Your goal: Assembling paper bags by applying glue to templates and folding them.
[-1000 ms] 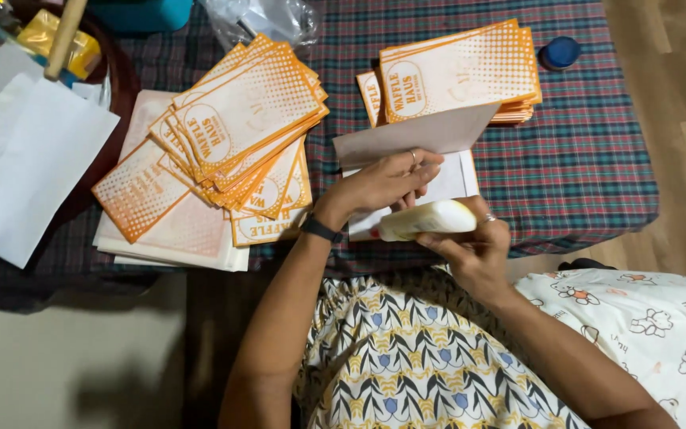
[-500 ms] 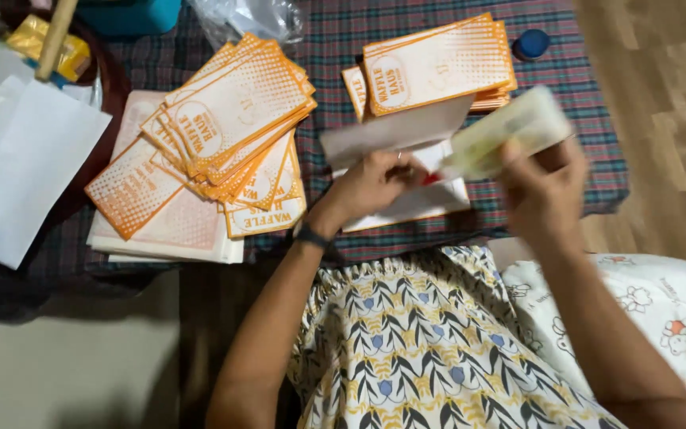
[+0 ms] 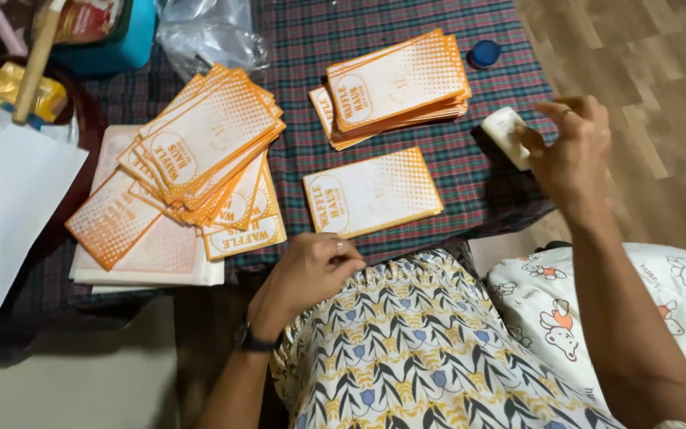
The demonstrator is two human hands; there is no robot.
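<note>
Since half a second ago your right hand (image 3: pixel 569 147) carried the white glue stick (image 3: pixel 506 137), pinched in fingertips, to right table edge; left hand (image 3: pixel 307 274), loosely curled and empty, rests below the finished orange-and-white paper bag (image 3: pixel 373 191) at centre; set glue down, stack bag.

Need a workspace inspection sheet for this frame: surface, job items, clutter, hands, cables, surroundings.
Surface: plaid cloth over a low table.
Job's things: single orange-and-white paper bag lying flat near the front edge; neat stack of the same bags behind it; fanned pile of bags to its left; white glue stick at the right edge.
Clutter: blue cap, clear plastic bag, white paper sheets, teal container, wooden handle.
Hands: left hand loosely curled at the table's front edge, empty; right hand with fingertips on the glue stick, grip not fully visible.
Cables: nothing seen.
Surroundings: wood-look floor, patterned cushion.
</note>
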